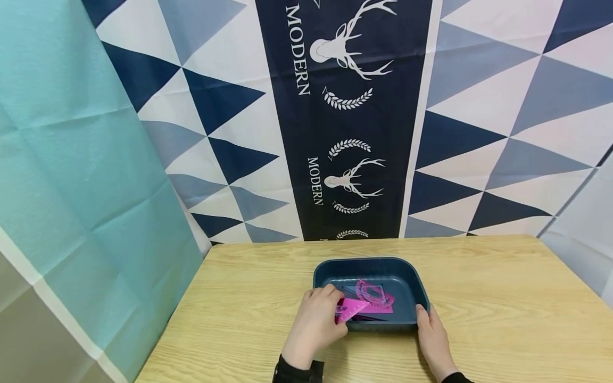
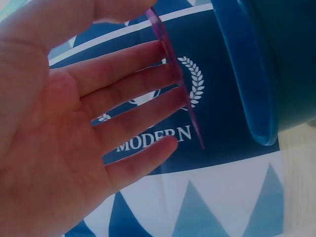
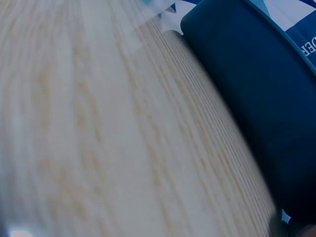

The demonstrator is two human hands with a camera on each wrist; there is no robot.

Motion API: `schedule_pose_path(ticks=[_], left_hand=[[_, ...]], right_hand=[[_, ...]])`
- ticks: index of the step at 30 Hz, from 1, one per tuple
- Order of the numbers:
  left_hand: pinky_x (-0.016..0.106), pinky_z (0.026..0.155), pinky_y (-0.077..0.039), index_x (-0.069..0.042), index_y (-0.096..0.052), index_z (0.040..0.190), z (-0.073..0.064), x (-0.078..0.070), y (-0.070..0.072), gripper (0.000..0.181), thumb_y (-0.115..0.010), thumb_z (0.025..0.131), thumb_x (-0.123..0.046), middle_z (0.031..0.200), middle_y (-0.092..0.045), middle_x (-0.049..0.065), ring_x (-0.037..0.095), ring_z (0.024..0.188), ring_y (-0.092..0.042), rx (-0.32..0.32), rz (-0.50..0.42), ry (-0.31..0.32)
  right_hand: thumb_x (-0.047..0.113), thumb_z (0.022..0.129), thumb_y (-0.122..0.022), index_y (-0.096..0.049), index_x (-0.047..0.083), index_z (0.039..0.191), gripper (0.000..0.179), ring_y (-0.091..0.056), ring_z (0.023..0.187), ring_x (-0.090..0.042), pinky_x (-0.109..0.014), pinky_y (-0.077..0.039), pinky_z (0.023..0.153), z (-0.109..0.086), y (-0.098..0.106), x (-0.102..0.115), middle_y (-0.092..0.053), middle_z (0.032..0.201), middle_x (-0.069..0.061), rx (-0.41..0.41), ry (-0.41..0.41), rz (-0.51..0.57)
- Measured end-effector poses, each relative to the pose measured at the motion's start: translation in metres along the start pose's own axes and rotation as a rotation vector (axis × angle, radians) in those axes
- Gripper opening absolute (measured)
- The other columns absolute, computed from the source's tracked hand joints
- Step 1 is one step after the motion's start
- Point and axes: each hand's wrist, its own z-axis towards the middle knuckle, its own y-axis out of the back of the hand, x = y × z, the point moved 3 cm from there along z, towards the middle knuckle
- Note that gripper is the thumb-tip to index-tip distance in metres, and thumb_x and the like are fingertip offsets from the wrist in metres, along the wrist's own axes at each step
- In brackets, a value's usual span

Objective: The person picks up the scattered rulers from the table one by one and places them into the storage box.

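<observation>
A dark blue rectangular tray (image 1: 406, 295) sits on the table, with its outer side (image 3: 256, 103) filling the right of the right wrist view. Between the thumb and fingers of my left hand (image 1: 310, 322) is a pink triangular set square (image 1: 353, 306), held over the tray's front left part. Seen edge-on in the left wrist view, the set square (image 2: 174, 66) lies against the fingertips. My right hand (image 1: 435, 339) grips the tray's front right corner, thumb on the rim. Inside the tray lie a pink protractor (image 1: 362, 294) and other pink flat pieces, partly overlapping.
The light wood table (image 1: 498, 303) extends on both sides of the tray. Behind it hangs a patterned cloth (image 1: 345, 122) with deer heads and triangles. A turquoise cloth (image 1: 96, 175) hangs on the left.
</observation>
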Motion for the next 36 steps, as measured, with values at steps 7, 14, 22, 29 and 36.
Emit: schedule_pose_path(ticks=[7,14,22,29,36], left_hand=[[0.039,0.096,-0.036,-0.015,-0.063,0.109,0.013,-0.003,-0.004,0.038,-0.068,0.071,-0.021,0.104,-0.059,-0.006,0.012,0.099,-0.055,-0.029,0.032,-0.046],[0.039,0.096,-0.035,-0.017,-0.063,0.109,0.018,-0.007,-0.018,0.039,-0.07,0.071,-0.024,0.102,-0.06,-0.008,0.011,0.1,-0.054,-0.046,0.068,-0.082],[0.04,0.096,-0.036,-0.018,-0.063,0.108,0.02,-0.008,-0.026,0.038,-0.07,0.071,-0.019,0.105,-0.059,-0.007,0.012,0.101,-0.054,-0.173,0.141,-0.102],[0.04,0.098,-0.034,-0.019,-0.062,0.112,0.02,-0.01,-0.029,0.041,-0.072,0.072,-0.022,0.108,-0.059,-0.007,0.012,0.102,-0.053,-0.194,0.174,-0.085],[0.039,0.097,-0.034,-0.021,-0.062,0.109,0.018,-0.009,-0.034,0.039,-0.074,0.073,-0.03,0.104,-0.06,-0.008,0.012,0.099,-0.054,-0.207,0.194,-0.072]], right_hand=[[0.038,0.099,-0.02,-0.022,-0.001,0.142,0.058,-0.017,0.134,-0.042,-0.053,-0.015,0.105,0.001,0.001,0.001,-0.023,0.143,-0.028,-0.001,-0.007,-0.006],[0.039,0.099,-0.018,-0.019,-0.002,0.143,0.06,-0.015,0.134,-0.043,-0.053,-0.014,0.105,-0.001,0.001,0.003,-0.021,0.144,-0.029,0.02,-0.014,-0.005],[0.039,0.099,-0.017,-0.018,-0.002,0.143,0.06,-0.015,0.134,-0.043,-0.054,-0.014,0.105,0.0,0.0,0.003,-0.021,0.144,-0.029,0.021,-0.02,-0.001],[0.039,0.099,-0.019,-0.02,-0.001,0.143,0.06,-0.015,0.134,-0.042,-0.053,-0.014,0.106,0.0,0.0,0.0,-0.022,0.144,-0.028,0.008,-0.018,0.0],[0.038,0.099,-0.02,-0.024,-0.001,0.141,0.057,-0.018,0.133,-0.042,-0.053,-0.015,0.105,-0.002,0.0,0.001,-0.026,0.142,-0.028,-0.018,-0.004,0.002]])
